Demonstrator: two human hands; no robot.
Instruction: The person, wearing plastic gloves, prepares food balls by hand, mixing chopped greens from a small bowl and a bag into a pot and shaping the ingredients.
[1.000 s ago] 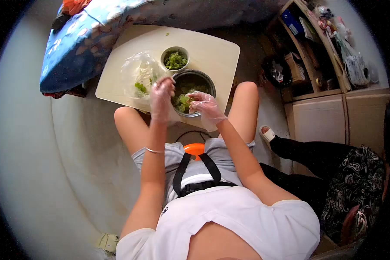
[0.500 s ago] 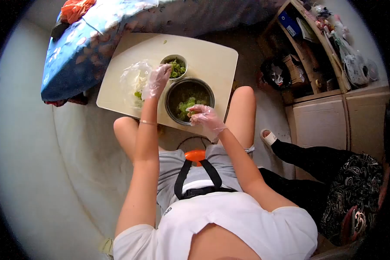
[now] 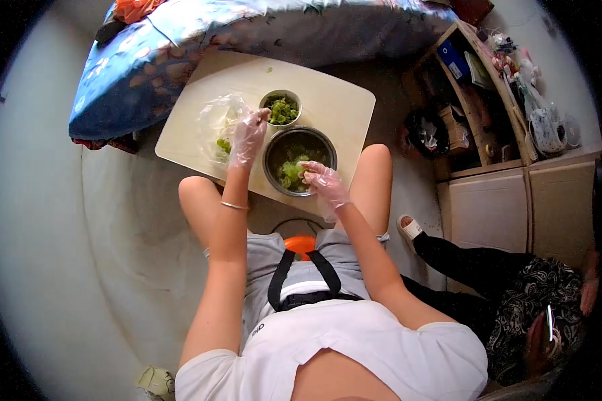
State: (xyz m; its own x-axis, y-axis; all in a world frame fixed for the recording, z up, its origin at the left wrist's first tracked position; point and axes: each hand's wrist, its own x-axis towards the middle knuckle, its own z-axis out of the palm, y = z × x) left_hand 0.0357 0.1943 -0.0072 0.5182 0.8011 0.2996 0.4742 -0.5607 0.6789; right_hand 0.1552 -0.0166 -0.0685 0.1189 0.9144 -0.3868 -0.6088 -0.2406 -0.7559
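Both my hands wear clear plastic gloves. My left hand (image 3: pixel 249 137) is pinched closed beside a bowl (image 3: pixel 300 109) of chopped green vegetables (image 3: pixel 281 109); whatever its fingertips hold is too small to name. My right hand (image 3: pixel 326 185) reaches over the near right rim of a round metal pot (image 3: pixel 266 159). Its fingers are closed on a pale green vegetable piece, partly hidden by the glove. More light green pieces (image 3: pixel 289 175) lie in dark liquid in the pot. Left of my left hand lies a clear plastic bag (image 3: pixel 214 112) with pale stems and a green bit (image 3: pixel 224 145).
A cream table (image 3: pixel 184 134) stands before my knees. Behind it is a bed with a blue patterned cover (image 3: pixel 124 83). At right are a wooden shelf (image 3: pixel 478 127) and a black-lined bin (image 3: pixel 427 130). Another person's legs (image 3: pixel 468 257) extend from the lower right.
The view has shifted slightly, so the table appears a little lower and further right. My right fingers have drawn closer together over the pot; my left hand remains beside the bowl.
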